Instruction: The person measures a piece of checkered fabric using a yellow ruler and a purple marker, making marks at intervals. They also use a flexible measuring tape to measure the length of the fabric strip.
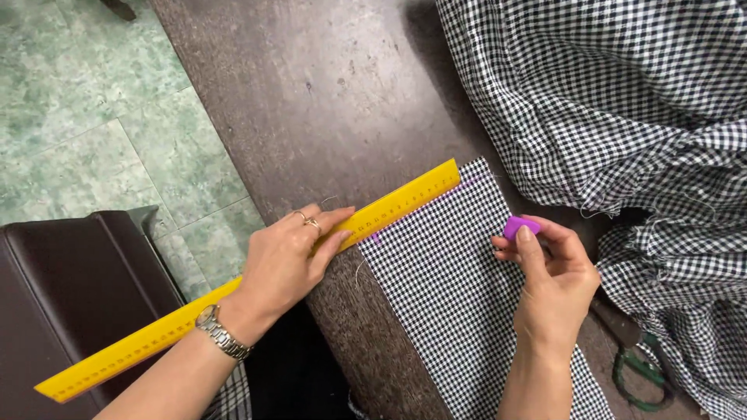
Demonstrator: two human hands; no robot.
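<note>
The left hand (pixel 284 260) lies flat with fingers spread, pressing the yellow ruler (pixel 257 288) across the top edge of the checked fabric piece (pixel 459 288) on the dark surface (pixel 327 101). The right hand (pixel 552 284) pinches a purple chalk block (pixel 520 226) over the cloth's right edge. The ruler overhangs the surface, so lighter pressure could let it pivot; scissors (pixel 634 362), probably, lie partly hidden nearby.
</note>
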